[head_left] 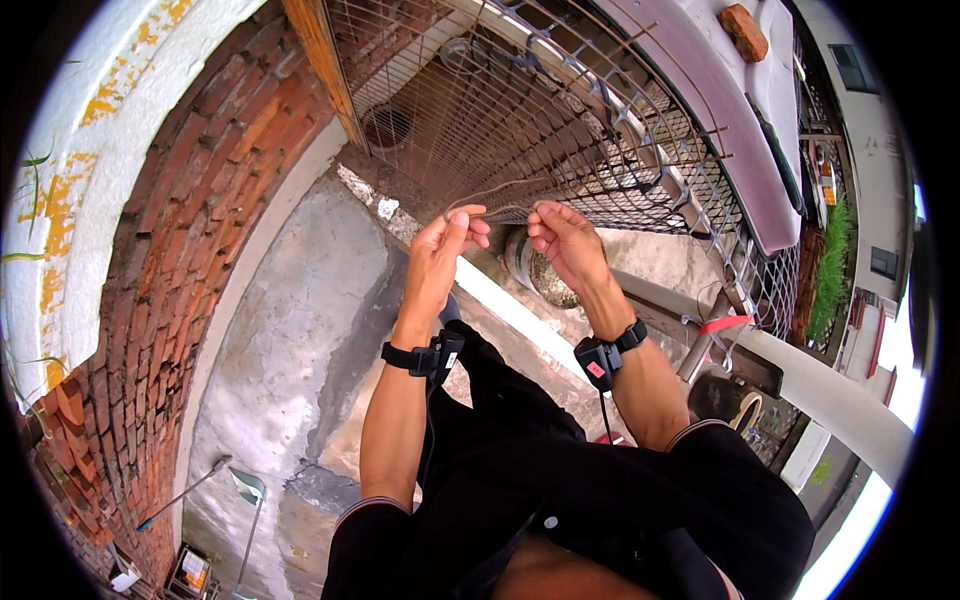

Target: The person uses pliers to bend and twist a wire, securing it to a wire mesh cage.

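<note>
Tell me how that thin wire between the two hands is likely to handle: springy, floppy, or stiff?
The thin wire curves in a loose bow between the left hand and right hand, so it probably bends easily yet keeps its shape. It looks very slender, so likely light. Pinched at fingertips only, it may slip or spring away toward the metal mesh if released.

Brick wall (190,210) left — rebar mesh (560,120) ahead, above hands.

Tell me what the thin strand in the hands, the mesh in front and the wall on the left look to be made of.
Strand: thin bare metal wire, dull grey-brown, bent between left hand and right hand.
Mesh: metal rod grid, brownish, probably rusted.
Wall: red brick with pale mortar joints, unplastered; the white band beside it looks painted, with yellowish stains.
</note>
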Motion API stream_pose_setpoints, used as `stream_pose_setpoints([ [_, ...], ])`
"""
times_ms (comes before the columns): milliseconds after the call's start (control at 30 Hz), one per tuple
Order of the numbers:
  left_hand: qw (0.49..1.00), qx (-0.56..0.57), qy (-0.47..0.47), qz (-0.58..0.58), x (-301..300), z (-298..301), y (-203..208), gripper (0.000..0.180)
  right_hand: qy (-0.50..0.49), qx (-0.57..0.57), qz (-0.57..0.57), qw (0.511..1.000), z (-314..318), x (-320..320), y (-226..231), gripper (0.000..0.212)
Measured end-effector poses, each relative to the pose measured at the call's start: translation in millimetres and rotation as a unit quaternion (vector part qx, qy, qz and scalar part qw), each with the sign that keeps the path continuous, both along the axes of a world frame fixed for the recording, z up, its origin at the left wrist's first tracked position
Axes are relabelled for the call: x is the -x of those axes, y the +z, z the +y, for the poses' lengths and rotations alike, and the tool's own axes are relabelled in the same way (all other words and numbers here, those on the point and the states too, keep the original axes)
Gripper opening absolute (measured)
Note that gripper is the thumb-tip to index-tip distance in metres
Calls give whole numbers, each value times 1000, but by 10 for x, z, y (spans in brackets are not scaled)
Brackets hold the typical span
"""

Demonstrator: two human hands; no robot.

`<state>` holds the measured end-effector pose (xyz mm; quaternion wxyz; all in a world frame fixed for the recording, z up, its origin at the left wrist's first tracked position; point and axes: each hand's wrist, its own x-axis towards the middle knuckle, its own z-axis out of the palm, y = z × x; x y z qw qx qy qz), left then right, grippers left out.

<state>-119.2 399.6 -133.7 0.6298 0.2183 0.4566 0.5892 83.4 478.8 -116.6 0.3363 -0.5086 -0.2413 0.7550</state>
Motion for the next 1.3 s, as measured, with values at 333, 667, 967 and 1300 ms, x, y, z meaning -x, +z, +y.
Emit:
stream_pose_setpoints([
  [333,997,25,43,-61,-30,316,-215,40,-123,86,137,979,176,151,-375,17],
  [667,995,36,68,-58,28,435,-287,45,-134,98,184,969,349,321,-622,17],
  [967,994,47,67,-66,-16,611,-368,45,-169,85,183,965,434,310,-780,15],
  [1300,994,65,60,-57,-90,755,-368,43,-250,90,217,939,422,371,-832,18],
])
